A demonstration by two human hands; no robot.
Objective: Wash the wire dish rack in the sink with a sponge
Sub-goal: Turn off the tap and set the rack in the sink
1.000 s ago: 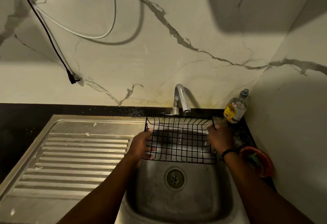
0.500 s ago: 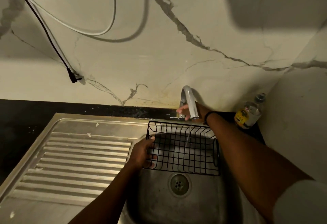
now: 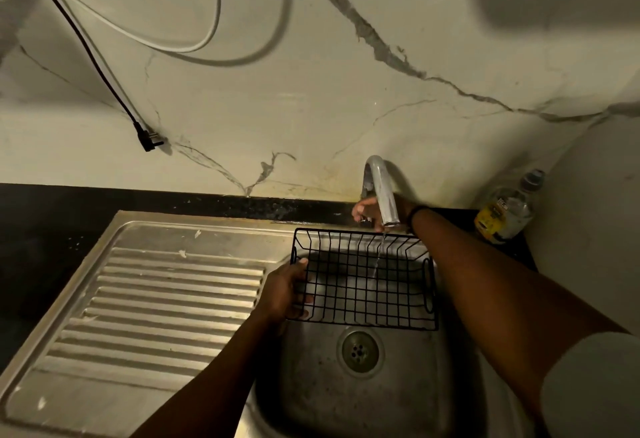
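A black wire dish rack (image 3: pixel 363 282) hangs over the steel sink basin (image 3: pixel 363 399), held level below the tap. My left hand (image 3: pixel 284 294) grips its left side. My right hand (image 3: pixel 369 211) reaches behind the chrome faucet (image 3: pixel 384 195), fingers closed on the tap knob at its base. A thin stream of water (image 3: pixel 379 254) falls from the spout through the rack. No sponge is in view.
The ribbed steel drainboard (image 3: pixel 166 302) lies left of the basin. A clear bottle with a yellow label (image 3: pixel 505 211) stands in the back right corner. Cables and a black plug (image 3: pixel 149 141) hang on the marble wall. The drain (image 3: pixel 360 351) sits under the rack.
My right hand left the rack's right side and went to the tap knob behind the faucet. Water still runs from the spout. My left hand keeps holding the rack.
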